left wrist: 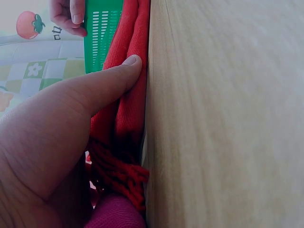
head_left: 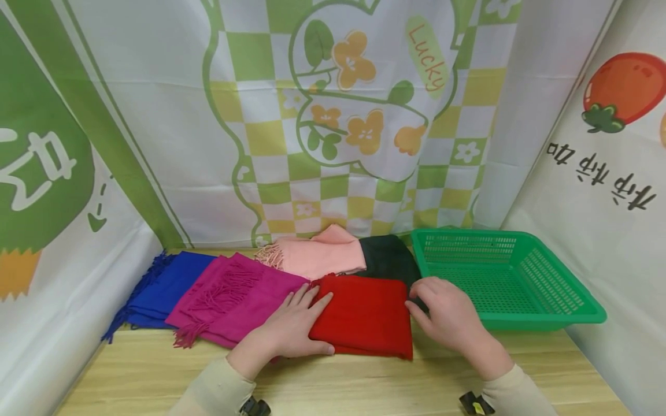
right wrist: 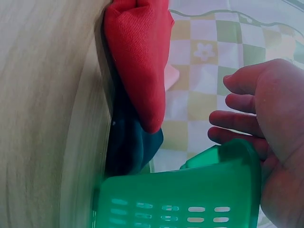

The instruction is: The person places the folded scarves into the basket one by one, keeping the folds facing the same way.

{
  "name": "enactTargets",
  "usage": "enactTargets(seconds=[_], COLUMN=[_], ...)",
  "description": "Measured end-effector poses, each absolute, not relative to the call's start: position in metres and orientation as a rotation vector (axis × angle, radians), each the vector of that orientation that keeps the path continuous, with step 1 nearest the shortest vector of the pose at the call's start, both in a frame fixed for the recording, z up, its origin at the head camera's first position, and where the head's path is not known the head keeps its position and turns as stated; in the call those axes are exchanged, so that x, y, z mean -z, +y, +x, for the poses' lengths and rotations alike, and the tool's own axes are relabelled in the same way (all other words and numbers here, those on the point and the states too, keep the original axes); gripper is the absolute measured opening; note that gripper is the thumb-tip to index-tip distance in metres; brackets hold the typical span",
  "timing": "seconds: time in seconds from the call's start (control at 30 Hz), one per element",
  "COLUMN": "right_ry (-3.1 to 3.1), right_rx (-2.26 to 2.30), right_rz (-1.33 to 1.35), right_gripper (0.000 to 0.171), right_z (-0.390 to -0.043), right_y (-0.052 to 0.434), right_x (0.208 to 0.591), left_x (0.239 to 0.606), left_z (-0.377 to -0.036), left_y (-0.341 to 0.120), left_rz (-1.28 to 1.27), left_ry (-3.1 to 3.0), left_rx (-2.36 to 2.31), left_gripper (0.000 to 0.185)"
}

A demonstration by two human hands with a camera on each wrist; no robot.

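A folded red scarf (head_left: 364, 318) lies on the wooden table in front of me. My left hand (head_left: 293, 326) rests on its left side with fingers spread, the thumb along the front edge. In the left wrist view that thumb touches the folded layers, above a bunch of red fringe (left wrist: 121, 175). My right hand (head_left: 444, 312) is held beside the scarf's right edge with its fingers loosely bent. The right wrist view shows this hand (right wrist: 266, 114) apart from the scarf and holding nothing. A dark green folded cloth (head_left: 389, 257) lies behind the red one, partly hidden by it.
To the left lie a magenta fringed scarf (head_left: 234, 300) and a blue one (head_left: 161, 289). A pink scarf (head_left: 319, 254) sits at the back against the printed curtain (head_left: 333, 196). A green perforated basket (head_left: 525, 318) stands on the right, close to my right hand.
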State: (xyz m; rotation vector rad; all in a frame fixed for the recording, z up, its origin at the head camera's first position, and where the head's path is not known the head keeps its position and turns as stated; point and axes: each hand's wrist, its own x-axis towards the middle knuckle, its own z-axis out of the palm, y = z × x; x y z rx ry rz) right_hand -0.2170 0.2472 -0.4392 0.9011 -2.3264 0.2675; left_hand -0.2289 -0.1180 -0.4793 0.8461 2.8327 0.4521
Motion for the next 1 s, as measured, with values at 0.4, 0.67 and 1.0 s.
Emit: enactTargets(seconds=[0.4,0.67,1.0], right_ry=[-2.358,-2.371,-2.408], right_rx=[-0.264,-0.265,-0.240], right_rz=[0.951,0.976,0.951], right_gripper=[0.025,0.024,0.029], right_z=[-0.212,-0.210,-0.204], right_y=[0.241,0.237,0.227], right_x=[0.441,0.445,0.447], left_x=[0.479,0.480,0.481], left_z=[-0.227,-0.229,-0.229], left_y=[-0.118,-0.118,-0.119], left_rz=[0.874,0.863,0.859], left_ry=[2.844,2.851,2.844], left_rx=[-0.447,-0.440,-0.447], left_gripper=[0.113,0.113,0.113])
